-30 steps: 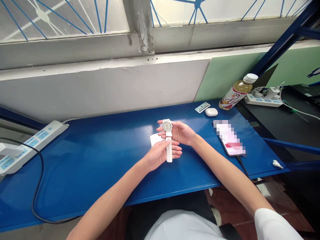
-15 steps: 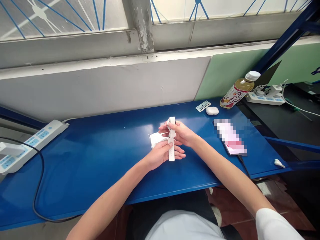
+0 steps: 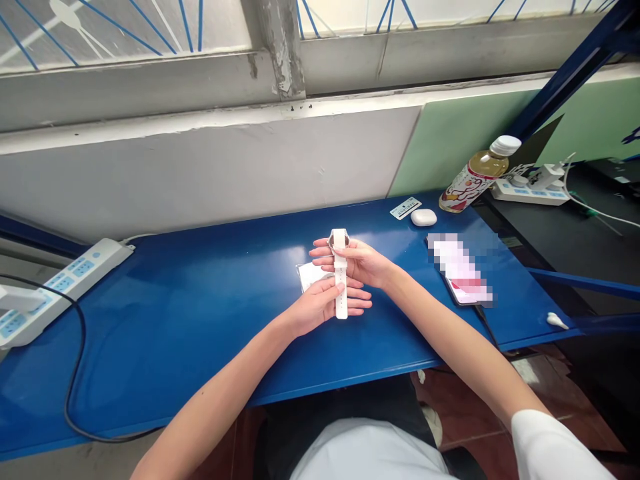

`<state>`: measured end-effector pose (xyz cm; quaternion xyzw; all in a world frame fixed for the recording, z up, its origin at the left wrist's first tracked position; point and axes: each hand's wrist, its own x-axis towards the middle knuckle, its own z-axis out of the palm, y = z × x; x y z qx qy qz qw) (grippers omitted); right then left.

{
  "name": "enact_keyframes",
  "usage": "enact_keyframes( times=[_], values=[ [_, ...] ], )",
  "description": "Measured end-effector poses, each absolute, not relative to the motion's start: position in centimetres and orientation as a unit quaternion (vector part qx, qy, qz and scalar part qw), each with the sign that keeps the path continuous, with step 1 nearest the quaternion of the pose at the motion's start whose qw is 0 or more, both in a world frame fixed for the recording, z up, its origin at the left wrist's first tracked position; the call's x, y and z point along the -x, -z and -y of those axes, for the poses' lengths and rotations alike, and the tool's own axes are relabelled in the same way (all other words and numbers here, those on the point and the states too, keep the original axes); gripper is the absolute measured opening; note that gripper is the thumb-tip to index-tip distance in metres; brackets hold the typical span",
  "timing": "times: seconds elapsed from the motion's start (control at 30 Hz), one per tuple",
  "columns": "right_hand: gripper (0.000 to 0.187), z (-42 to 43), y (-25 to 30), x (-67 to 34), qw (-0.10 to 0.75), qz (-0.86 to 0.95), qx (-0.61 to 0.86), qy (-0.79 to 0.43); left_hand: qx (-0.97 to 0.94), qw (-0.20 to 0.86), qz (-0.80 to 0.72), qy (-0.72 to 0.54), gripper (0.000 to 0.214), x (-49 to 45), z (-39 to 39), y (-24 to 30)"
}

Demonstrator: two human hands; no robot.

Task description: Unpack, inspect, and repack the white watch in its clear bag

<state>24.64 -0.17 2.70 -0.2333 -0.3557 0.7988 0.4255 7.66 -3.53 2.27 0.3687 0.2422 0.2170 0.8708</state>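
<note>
A white wristwatch (image 3: 341, 275) with a long white strap is held above the blue table (image 3: 200, 313), its round case at the top. My right hand (image 3: 363, 261) grips the case end from the right, fingers curled around it. My left hand (image 3: 320, 305) pinches the lower strap between thumb and fingers. A small white card or packet (image 3: 309, 273) lies on the table just behind my left hand.
A phone (image 3: 463, 275) with a cable lies to the right, a white earbud case (image 3: 423, 217) and a small label behind it. A drink bottle (image 3: 477, 175) leans at the back right. Power strips lie at the far left (image 3: 55, 285) and back right (image 3: 530, 190). One earbud (image 3: 554, 321) rests by the right edge.
The watch has been turned in my hands: its dial faced me a second ago, then its edge; now the case is tilted and the dial is not clear. Both hands stay on it.
</note>
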Motion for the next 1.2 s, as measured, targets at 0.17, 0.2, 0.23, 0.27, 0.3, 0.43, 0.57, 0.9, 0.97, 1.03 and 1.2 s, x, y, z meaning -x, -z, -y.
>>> enact_keyframes(
  times=[0.17,0.2,0.23,0.27,0.3,0.43,0.57,0.9,0.97,1.03,1.2],
  values=[
    [0.032,0.1,-2.9,-24.6,0.42,0.326,0.234,-0.814,-0.362,0.875,-0.236,-0.218,0.025,-7.5,3.3,-2.0],
    [0.034,0.1,-3.0,-24.6,0.42,0.319,0.236,-0.816,-0.362,0.875,-0.234,-0.219,0.025,-7.5,3.3,-2.0],
    [0.038,0.1,-3.2,-24.5,0.42,0.311,0.238,-0.818,-0.363,0.876,-0.231,-0.219,0.025,-7.4,3.2,-1.9],
    [0.043,0.2,-3.4,-24.5,0.421,0.303,0.24,-0.82,-0.364,0.876,-0.229,-0.219,0.026,-7.4,3.2,-1.9],
    [0.048,0.2,-3.6,-24.5,0.422,0.296,0.244,-0.821,-0.365,0.876,-0.227,-0.219,0.026,-7.4,3.2,-1.9],
    [0.055,0.4,-4.0,-24.3,0.421,0.276,0.246,-0.828,-0.36,0.875,-0.233,-0.225,0.027,-7.3,3.2,-2.0],
    [0.055,0.3,-4.0,-24.4,0.417,0.277,0.235,-0.833,-0.353,0.875,-0.238,-0.23,0.027,-7.4,3.2,-2.1],
    [0.05,-0.2,-3.2,-25.0,0.387,0.308,0.215,-0.842,-0.357,0.873,-0.247,-0.221,0.028,-7.1,3.2,-2.0],
    [0.047,-0.3,-3.1,-25.1,0.392,0.304,0.212,-0.842,-0.365,0.872,-0.246,-0.214,0.027,-7.1,3.3,-2.2],
    [0.044,-0.3,-3.0,-25.3,0.396,0.294,0.211,-0.844,-0.371,0.872,-0.241,-0.208,0.027,-7.0,3.3,-2.4],
    [0.034,-0.6,-3.2,-25.8,0.45,0.246,0.205,-0.833,-0.356,0.89,-0.197,-0.205,0.045,-6.7,3.2,-2.5]
  ],
)
